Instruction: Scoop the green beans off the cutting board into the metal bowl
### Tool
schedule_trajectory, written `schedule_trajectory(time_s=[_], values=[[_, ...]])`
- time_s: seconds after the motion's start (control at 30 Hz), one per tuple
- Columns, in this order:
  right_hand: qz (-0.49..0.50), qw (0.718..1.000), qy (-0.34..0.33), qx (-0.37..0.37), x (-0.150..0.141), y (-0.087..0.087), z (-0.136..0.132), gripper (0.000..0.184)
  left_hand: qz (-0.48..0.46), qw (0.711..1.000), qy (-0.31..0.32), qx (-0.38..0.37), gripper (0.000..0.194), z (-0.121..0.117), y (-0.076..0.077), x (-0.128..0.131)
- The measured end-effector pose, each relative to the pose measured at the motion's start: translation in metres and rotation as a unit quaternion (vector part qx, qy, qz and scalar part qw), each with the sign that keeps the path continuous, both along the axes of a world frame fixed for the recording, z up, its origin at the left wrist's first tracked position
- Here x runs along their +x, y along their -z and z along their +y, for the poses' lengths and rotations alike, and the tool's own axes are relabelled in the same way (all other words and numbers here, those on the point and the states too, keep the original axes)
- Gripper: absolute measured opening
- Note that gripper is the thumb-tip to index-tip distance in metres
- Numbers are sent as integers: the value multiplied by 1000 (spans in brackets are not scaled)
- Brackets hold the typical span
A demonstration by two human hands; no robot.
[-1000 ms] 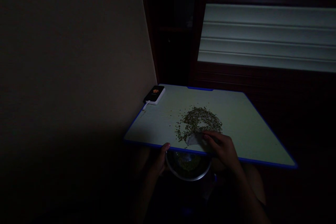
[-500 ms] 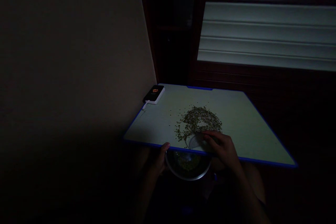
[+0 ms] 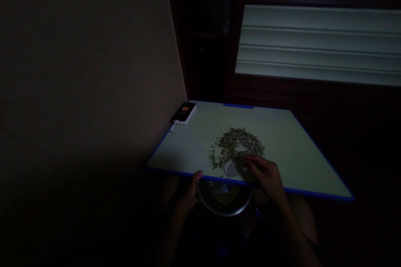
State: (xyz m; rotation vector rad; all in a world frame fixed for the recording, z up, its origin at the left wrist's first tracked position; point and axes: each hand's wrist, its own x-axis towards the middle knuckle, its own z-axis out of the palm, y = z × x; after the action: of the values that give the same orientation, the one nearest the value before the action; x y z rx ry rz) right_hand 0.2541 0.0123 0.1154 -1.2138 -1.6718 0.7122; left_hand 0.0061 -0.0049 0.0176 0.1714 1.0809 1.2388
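Small greenish beans or seeds (image 3: 233,137) lie scattered in a loose ring on a pale folding table (image 3: 308,150) with a blue rim. In my right hand (image 3: 266,175) is a clear, half-round plate with faint markings, which looks like a protractor (image 3: 232,169); it rests on the tabletop at the near side of the beans. My left hand (image 3: 191,192) is closed at the left side of a metal bowl (image 3: 230,212), its thumb over the table's near edge and its other fingers mostly hidden. Under that edge, the bowl holds more of the beans.
At the table's far left corner lies a phone-like device (image 3: 184,112) with a lit screen and a white cable (image 3: 173,126). A wall (image 3: 94,71) borders the left side. Behind stands dark wooden furniture with a pale slatted panel (image 3: 313,41). The room is very dim.
The protractor has shifted slightly to the right and tilted a little in my right hand. My left hand and the bowl stay in place.
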Motion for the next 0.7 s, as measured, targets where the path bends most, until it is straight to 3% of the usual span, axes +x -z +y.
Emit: schedule_trajectory(time_s=[0.1, 0.3, 0.5, 0.7], values=[[2, 1000, 19, 7, -1, 0, -1, 23, 5, 1000, -19, 13, 58, 1, 0, 1], [-18, 999, -31, -14, -2, -5, -4, 23, 24, 999, -23, -3, 57, 1, -2, 1], [-25, 999, -36, -12, -2, -7, -4, 22, 21, 999, -35, 5, 60, 0, 0, 1], [-33, 999, -30, 2, -3, -5, -4, 22, 12, 1000, -11, -3, 62, -1, -7, 2]])
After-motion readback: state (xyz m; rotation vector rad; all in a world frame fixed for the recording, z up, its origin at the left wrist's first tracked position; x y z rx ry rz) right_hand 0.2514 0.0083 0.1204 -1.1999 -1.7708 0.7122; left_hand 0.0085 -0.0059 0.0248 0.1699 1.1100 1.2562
